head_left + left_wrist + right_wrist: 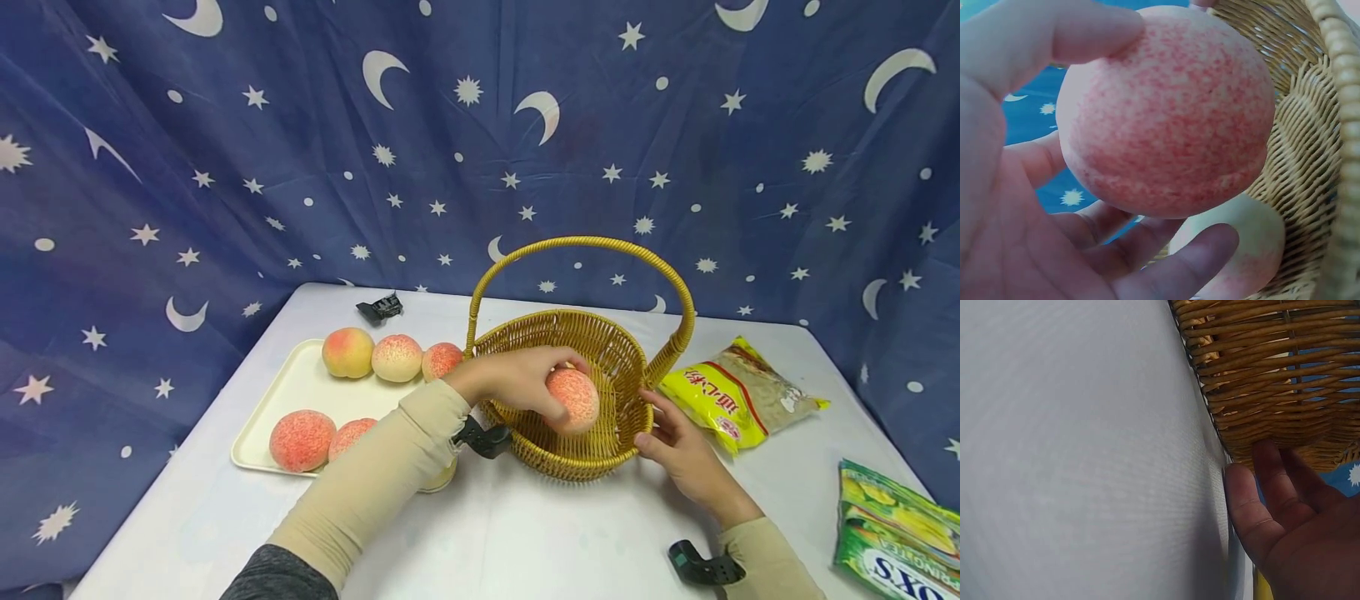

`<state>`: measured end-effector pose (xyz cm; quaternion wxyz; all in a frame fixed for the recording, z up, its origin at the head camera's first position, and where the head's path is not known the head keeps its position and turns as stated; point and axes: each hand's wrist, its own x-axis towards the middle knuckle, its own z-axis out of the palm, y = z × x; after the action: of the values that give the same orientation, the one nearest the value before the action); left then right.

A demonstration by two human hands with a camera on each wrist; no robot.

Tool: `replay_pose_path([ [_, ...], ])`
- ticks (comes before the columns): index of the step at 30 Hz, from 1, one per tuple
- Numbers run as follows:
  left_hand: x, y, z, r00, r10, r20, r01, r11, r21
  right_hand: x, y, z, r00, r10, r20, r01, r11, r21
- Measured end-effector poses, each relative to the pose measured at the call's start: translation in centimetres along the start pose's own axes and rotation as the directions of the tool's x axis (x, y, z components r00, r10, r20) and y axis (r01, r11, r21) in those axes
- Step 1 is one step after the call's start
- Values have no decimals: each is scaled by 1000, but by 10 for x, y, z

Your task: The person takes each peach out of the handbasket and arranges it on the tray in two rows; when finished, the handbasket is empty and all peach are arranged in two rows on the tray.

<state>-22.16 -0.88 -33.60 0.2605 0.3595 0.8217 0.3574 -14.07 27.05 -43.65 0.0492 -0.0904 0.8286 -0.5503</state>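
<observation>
My left hand point(521, 379) grips a speckled pink-red peach point(576, 400) inside the wicker basket point(540, 458), below its tall arched handle. In the left wrist view the thumb presses the top of this peach point(1172, 112), with fingers around its far and lower side. A paler peach point(1244, 247) shows beneath it against the woven wall; the left hand hides that spot in the head view. At the basket's right side, near the handle's foot, my right hand point(678, 442) touches the rim and outer wall, its fingers point(1279, 487) nearly straight in the right wrist view.
Several peaches point(302, 440) lie on a cream tray point(270, 408) at left, partly behind my left forearm. A small black object point(380, 308) sits behind it. Right of the basket lie a yellow snack bag point(720, 396) and a green packet point(896, 529). A starry blue curtain point(450, 125) hangs behind.
</observation>
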Motion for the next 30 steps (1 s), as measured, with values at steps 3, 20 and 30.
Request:
replay_pose_path([
  [3,-10,2,-5,1000,8,-28,-6,999,41,-1,0,0,1000,5,1,-5,1000,-11],
  [20,-71,-11,-20,986,74,-153,-65,996,62,-2,1,-1,1000,13,1,-13,999,-38],
  [30,-112,-22,-26,969,55,-241,-48,998,36,-1,0,0,1000,-13,4,13,1000,-8],
])
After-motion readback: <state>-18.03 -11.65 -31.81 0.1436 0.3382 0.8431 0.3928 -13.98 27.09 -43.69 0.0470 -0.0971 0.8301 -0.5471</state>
